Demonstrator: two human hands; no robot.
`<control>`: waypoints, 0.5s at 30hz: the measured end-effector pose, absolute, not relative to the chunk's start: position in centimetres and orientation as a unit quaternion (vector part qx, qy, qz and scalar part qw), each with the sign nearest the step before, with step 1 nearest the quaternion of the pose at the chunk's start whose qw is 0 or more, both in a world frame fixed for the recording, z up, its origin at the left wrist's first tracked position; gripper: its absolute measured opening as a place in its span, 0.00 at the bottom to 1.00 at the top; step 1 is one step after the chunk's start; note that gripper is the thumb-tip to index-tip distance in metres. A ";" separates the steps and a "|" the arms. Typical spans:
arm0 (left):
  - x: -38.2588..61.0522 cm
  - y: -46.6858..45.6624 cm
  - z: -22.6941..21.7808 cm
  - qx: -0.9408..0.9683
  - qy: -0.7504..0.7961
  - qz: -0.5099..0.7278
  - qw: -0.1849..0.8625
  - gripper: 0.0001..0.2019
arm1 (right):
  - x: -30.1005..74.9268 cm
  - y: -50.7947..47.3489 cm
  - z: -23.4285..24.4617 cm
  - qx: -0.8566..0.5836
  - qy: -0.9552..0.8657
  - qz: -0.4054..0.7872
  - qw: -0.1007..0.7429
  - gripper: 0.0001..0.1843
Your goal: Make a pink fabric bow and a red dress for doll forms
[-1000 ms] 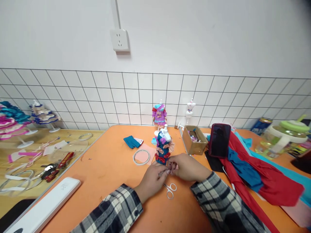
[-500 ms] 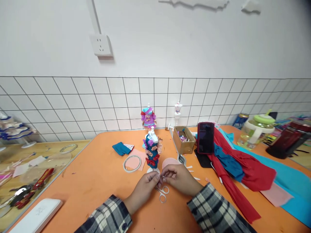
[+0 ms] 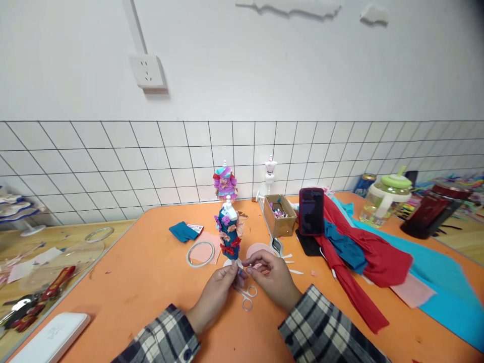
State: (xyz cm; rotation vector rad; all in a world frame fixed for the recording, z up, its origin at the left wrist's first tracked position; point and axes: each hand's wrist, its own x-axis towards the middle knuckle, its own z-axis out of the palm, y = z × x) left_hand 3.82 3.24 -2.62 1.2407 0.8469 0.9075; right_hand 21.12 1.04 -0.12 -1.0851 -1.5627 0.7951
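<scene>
The person's left hand (image 3: 215,295) and right hand (image 3: 274,280) are meeting fingertip to fingertip low over the table (image 3: 151,272). Both are pinching a tiny scrap (image 3: 241,273) between thumb and forefinger. It is too small to make out beyond a bluish look. The scrap is hanging just above the scissors (image 3: 246,297), which are lying flat and untouched, and just in front of the base of the doll (image 3: 229,234) in its teal dress.

Judging by its size, the scrap is likely almost weightless and soft, easy to crush or drop and hard to find again on the cluttered top. A light fingertip pinch at its edges, as both hands are giving it, looks like the only workable hold. A hard squeeze would probably flatten it.

Around the hands, a ring (image 3: 199,253) is lying to the left of the doll, a pink disc (image 3: 257,249) to its right, and a box (image 3: 280,222) and a phone (image 3: 311,212) are standing farther back.

Against the frame a second earlier, the hands are now sitting nearer the person. They are no longer covering the doll's foot, so its base and the pink disc are showing. The pinch itself is looking unchanged, and the scissors are lying where they were. The view has also swung, with the wall socket sliding left.
</scene>
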 end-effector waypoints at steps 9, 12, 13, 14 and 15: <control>4.3 3.1 -2.0 0.464 0.325 0.400 0.720 0.28 | 21.7 1.5 -0.8 -0.447 -0.794 0.081 0.404 0.11; 3.7 3.1 -2.0 0.501 0.352 0.430 0.663 0.26 | 22.2 1.4 -0.5 -0.439 -0.783 0.094 0.431 0.08; 3.4 3.0 -1.9 0.523 0.364 0.436 0.635 0.25 | 22.4 1.3 -0.4 -0.434 -0.783 0.100 0.434 0.07; 3.1 2.9 -1.8 0.547 0.378 0.436 0.606 0.25 | 22.7 1.2 -0.2 -0.431 -0.783 0.106 0.436 0.05; 2.9 2.8 -1.7 0.570 0.393 0.433 0.577 0.25 | 23.0 1.1 -0.1 -0.429 -0.783 0.111 0.436 0.05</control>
